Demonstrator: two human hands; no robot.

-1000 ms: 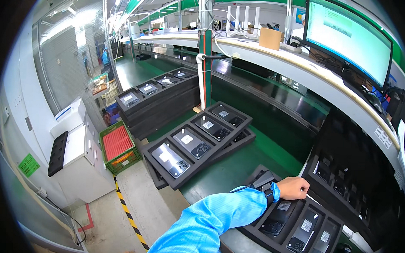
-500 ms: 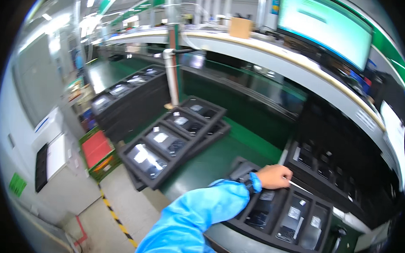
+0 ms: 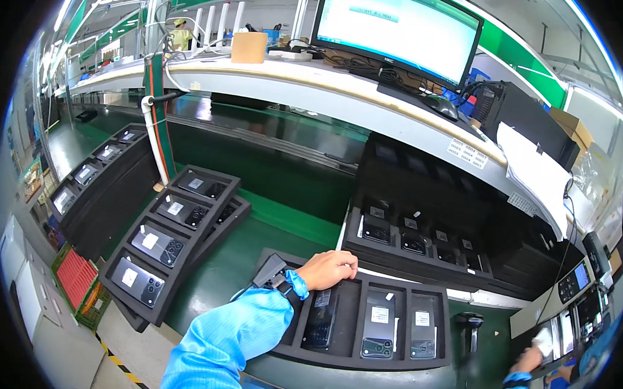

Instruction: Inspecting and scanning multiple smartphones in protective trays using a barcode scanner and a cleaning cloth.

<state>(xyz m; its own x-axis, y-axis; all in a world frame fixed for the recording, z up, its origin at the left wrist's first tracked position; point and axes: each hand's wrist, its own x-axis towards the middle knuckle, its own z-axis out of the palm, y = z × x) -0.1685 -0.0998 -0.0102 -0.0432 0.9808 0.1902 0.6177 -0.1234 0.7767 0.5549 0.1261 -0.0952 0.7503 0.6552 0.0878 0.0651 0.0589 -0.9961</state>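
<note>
Along the left of the frame, a long black foam tray [image 3: 160, 244] with four pockets lies tilted on the green conveyor belt [image 3: 269, 224], each pocket holding a dark smartphone face down with a pale sticker; a second tray beneath it is mostly hidden. Just left of lower centre, the left hand [image 3: 328, 268], coming out of a light blue sleeve with a dark wrist strap, rests palm down with fingers curled over the upper rim of a black moulded foam tray [image 3: 351, 336]; whether it grips the edge cannot be told. This tray sits at lower centre on the belt, its matte rectangular pockets holding black smartphones [image 3: 378, 325] lying back up, glossy, with camera clusters and small white labels; the forearm covers its left pockets. Behind it a stack of similar trays [image 3: 419, 243] is dim. At the lower right edge the right hand [image 3: 534, 354] is blurred and cut off, touching something white; its fingers cannot be made out
</note>
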